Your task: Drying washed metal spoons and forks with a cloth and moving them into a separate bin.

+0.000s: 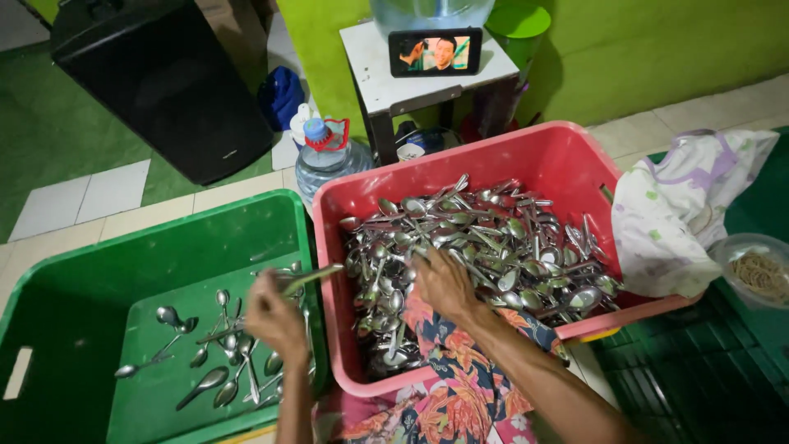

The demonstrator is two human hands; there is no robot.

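The left hand [275, 316] hangs over the green crate [74, 271] at about eight o'clock in the view, fingers closed around a metal spoon [308, 278] whose handle points toward two o'clock. The right hand [444, 284] rests palm down near the centre, fingers spread on the heap of spoons [501, 247] filling the pink crate [559, 156]; whether it grips any, I cannot tell. A few loose spoons [209, 353] lie in the green crate beneath the left hand.
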